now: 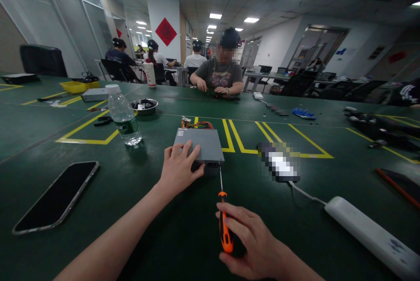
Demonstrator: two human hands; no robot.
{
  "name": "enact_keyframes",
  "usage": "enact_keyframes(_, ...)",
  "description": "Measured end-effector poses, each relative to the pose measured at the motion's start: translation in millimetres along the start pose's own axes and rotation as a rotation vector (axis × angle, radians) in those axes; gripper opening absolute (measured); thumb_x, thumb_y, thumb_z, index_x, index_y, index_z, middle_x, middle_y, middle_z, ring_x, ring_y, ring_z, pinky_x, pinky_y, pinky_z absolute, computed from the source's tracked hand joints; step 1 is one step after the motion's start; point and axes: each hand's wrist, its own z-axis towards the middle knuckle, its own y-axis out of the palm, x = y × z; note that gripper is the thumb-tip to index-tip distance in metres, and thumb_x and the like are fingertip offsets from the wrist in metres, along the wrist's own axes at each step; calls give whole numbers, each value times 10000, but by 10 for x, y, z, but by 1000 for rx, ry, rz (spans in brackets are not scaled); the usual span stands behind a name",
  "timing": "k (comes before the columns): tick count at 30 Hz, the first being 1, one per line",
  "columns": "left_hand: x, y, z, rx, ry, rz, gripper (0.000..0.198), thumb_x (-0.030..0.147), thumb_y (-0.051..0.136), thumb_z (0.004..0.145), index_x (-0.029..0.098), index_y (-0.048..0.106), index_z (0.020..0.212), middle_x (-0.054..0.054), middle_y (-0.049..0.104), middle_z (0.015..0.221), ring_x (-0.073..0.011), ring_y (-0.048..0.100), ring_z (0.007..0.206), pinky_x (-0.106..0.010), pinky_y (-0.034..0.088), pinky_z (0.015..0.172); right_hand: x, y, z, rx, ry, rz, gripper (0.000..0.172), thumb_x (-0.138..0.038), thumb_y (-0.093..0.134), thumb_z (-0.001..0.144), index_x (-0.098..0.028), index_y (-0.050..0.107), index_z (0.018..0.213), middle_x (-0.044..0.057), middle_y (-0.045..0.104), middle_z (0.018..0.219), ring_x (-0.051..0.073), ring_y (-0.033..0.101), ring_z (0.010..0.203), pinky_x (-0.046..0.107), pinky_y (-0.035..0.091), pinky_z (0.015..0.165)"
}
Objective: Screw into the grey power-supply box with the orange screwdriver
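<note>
A grey metal computer power supply (205,143) lies on the green table, its bundle of coloured wires (197,124) at the far side. My left hand (180,165) holds it down, fingers bent over the top and thumb at the near side. In my right hand (252,235) is a screwdriver (225,228) with an orange and black handle, gripped between thumb and fingers. Its shaft points away from me, and the tip meets the near right corner of the power supply. Whether the tip sits in a screw is too small to tell.
A water bottle (124,117) and a metal bowl (144,106) of small parts stand left of the power supply. A phone (57,198) lies front left; a lit phone (280,165) is cabled to a white power strip (367,233) on the right. A person (219,71) sits opposite.
</note>
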Motion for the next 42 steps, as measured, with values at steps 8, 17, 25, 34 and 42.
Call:
enact_keyframes(8, -9, 3, -2, 3, 9, -1, 479, 488, 453, 806, 253, 489, 1222, -88, 479, 1289, -310, 403, 1085, -463, 317, 858, 21, -34, -17, 47, -77, -26, 284, -272, 403, 917, -97, 446, 1138, 215, 594, 1114, 210, 618, 961, 333, 503, 762)
enact_keyframes(17, -9, 9, -1, 8, 6, -17, 481, 485, 457, 803, 255, 492, 1224, -87, 476, 1288, -311, 410, 1081, -463, 314, 858, 25, -59, 12, 9, -67, -50, 301, -290, 335, 928, -129, 474, 1141, 188, 601, 1082, 212, 613, 980, 322, 529, 729)
enact_keyframes(25, -11, 11, -3, 10, 7, -7, 483, 490, 454, 806, 249, 490, 1224, -88, 476, 1282, -309, 405, 1087, -457, 316, 857, 21, -32, -24, 155, -10, -41, 283, -315, 465, 891, -103, 439, 1077, 179, 633, 1023, 204, 622, 969, 304, 520, 788)
enact_keyframes(34, -9, 5, -1, 8, 10, -8, 468, 482, 464, 802, 259, 499, 1212, -85, 478, 1283, -307, 411, 1079, -456, 312, 850, 41, -28, -19, 98, -92, -74, 274, -301, 438, 910, -102, 482, 1094, 197, 629, 1047, 205, 624, 946, 327, 526, 743)
enact_keyframes(42, -8, -6, 1, 5, 1, -11, 473, 485, 460, 800, 260, 495, 1215, -85, 475, 1284, -306, 406, 1083, -454, 312, 846, 28, -49, 28, -35, -68, -58, 357, -363, 330, 944, -120, 509, 1133, 183, 625, 1051, 213, 625, 957, 315, 536, 721)
